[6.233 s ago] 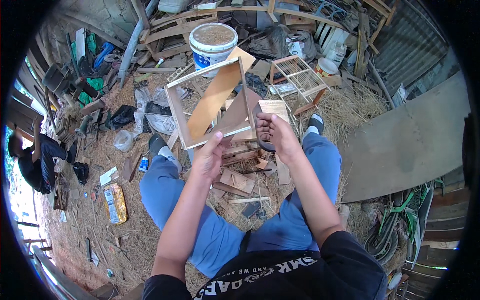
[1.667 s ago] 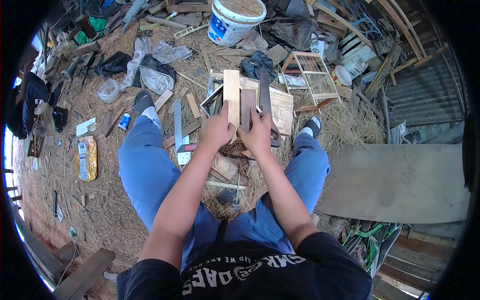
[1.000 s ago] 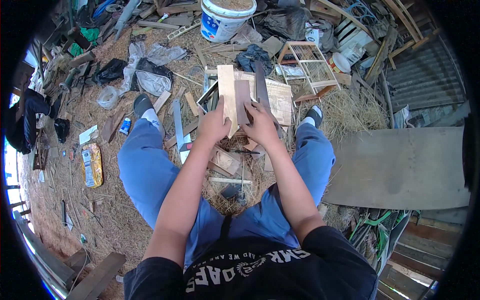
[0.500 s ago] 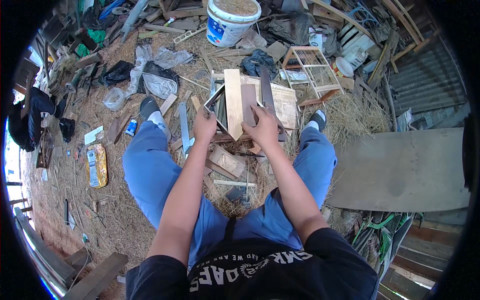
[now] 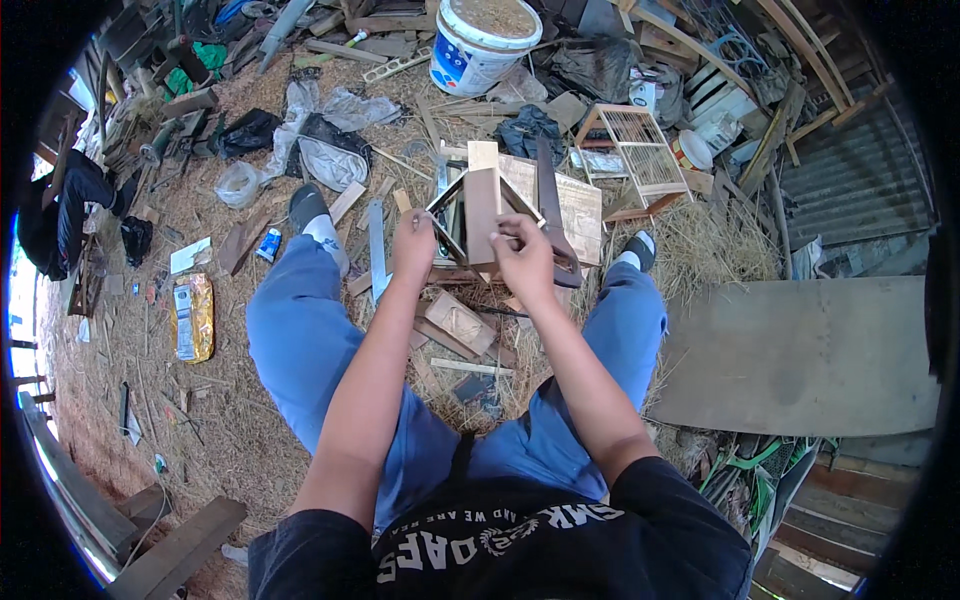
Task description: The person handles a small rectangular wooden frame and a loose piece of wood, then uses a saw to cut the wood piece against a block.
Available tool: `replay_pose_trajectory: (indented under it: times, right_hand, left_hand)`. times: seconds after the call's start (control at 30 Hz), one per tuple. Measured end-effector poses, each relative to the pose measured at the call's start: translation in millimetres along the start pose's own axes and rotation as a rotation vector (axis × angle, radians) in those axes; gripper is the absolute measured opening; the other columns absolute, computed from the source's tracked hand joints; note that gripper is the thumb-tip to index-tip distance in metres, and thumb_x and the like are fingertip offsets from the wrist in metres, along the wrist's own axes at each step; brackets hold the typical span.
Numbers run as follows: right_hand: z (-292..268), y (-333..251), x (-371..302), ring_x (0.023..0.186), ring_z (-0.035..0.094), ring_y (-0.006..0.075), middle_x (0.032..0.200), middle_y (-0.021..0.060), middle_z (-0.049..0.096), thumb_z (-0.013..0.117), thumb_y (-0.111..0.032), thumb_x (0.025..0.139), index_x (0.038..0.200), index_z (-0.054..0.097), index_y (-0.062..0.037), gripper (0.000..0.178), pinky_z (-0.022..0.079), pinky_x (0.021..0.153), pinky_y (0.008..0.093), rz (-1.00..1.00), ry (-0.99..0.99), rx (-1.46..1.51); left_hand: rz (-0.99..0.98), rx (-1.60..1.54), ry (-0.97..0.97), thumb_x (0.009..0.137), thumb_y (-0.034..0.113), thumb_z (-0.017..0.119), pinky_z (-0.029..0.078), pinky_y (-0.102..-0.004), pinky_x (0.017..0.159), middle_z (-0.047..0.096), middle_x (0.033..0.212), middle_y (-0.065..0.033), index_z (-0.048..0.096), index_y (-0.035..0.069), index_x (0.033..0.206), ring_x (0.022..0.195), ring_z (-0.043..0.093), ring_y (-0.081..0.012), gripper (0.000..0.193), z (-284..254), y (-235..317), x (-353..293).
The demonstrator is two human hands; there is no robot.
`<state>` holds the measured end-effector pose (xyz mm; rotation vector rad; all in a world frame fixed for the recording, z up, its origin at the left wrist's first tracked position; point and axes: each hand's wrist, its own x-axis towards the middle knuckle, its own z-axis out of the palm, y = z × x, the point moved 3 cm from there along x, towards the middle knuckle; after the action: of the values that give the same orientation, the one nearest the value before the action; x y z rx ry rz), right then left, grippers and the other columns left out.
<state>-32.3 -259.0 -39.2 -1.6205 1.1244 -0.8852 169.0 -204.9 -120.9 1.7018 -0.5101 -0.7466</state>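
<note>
Between my knees, a thin dark-edged frame [image 5: 446, 196] sits with its corners pointing outward. My left hand [image 5: 413, 245] is closed on the frame's left corner, the fingertips partly hidden. Across the frame lies a short brown board [image 5: 482, 215], covering most of a paler board [image 5: 482, 155] whose far end sticks out beyond it. My right hand [image 5: 523, 258] grips the brown board's right edge, with the thumb against its face and the fingers curled. Just right of that hand lies a long dark tool resembling a handsaw [image 5: 548, 195], resting against a light wooden block [image 5: 580, 205].
Wood offcuts [image 5: 460, 325] lie nearer me, and a narrow grey blade-like tool [image 5: 377, 245] lies to the left. A white bucket [image 5: 478, 60] and a slatted wooden frame [image 5: 645, 155] stand farther off. A large flat sheet [image 5: 800, 350] lies at right.
The brown board has shifted left over the pale board, now covering much of it. My right hand moved with it, while my left hand stays at the frame's corner. The view has shifted slightly.
</note>
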Motion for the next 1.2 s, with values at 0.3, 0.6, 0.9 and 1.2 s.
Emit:
replay_pose_trajectory:
  times: [0.3, 0.6, 0.9, 1.2]
  right_hand:
    - [46.2, 4.6, 1.6, 0.093, 0.071, 0.0129, 0.104, 0.0114, 0.074, 0.074, -0.005, 0.092, 0.117, 0.067, 0.0019, 0.027, 0.056, 0.082, 0.0277, 0.025, -0.057, 0.026]
    - [39.2, -13.6, -8.9, 0.094, 0.067, 0.0401, 0.106, 0.0225, 0.067, 0.068, 0.001, 0.086, 0.117, 0.067, 0.0006, 0.031, 0.054, 0.083, 0.0449, -0.285, -0.017, -0.262]
    - [40.2, -15.0, -15.6, 0.117, 0.058, 0.0383, 0.121, 0.0153, 0.065, 0.077, -0.005, 0.077, 0.118, 0.068, -0.0048, 0.043, 0.045, 0.102, 0.0484, -0.469, -0.084, -0.576]
    - [41.1, -22.9, -20.6, 0.124, 0.054, 0.0362, 0.131, 0.0138, 0.060, 0.082, -0.007, 0.071, 0.120, 0.067, -0.0049, 0.052, 0.042, 0.106, 0.0482, -0.507, -0.148, -0.646]
  left_hand:
    - [0.028, -0.102, -0.113, 0.094, 0.013, 0.069, 0.049, -0.0317, 0.061, 0.072, 0.079, -0.0079, 0.069, 0.000, 0.115, 0.066, 0.063, -0.0131, 0.024, -3.5, 14.4, -5.6]
    - [0.162, 0.092, -0.022, 0.090, 0.008, 0.074, 0.051, -0.0321, 0.060, 0.073, 0.077, -0.0091, 0.071, 0.003, 0.111, 0.062, 0.066, -0.0159, 0.021, -5.4, 22.5, -10.3]
    - [0.180, 0.075, -0.008, 0.087, 0.008, 0.077, 0.052, -0.0345, 0.056, 0.072, 0.075, -0.0102, 0.073, 0.002, 0.112, 0.057, 0.066, -0.0173, 0.026, -0.9, 30.0, -10.4]
    - [0.256, 0.299, 0.219, 0.089, 0.021, 0.079, 0.055, -0.0357, 0.066, 0.072, 0.087, -0.0097, 0.065, -0.001, 0.126, 0.075, 0.070, -0.0191, 0.045, -1.1, 4.4, 7.1]
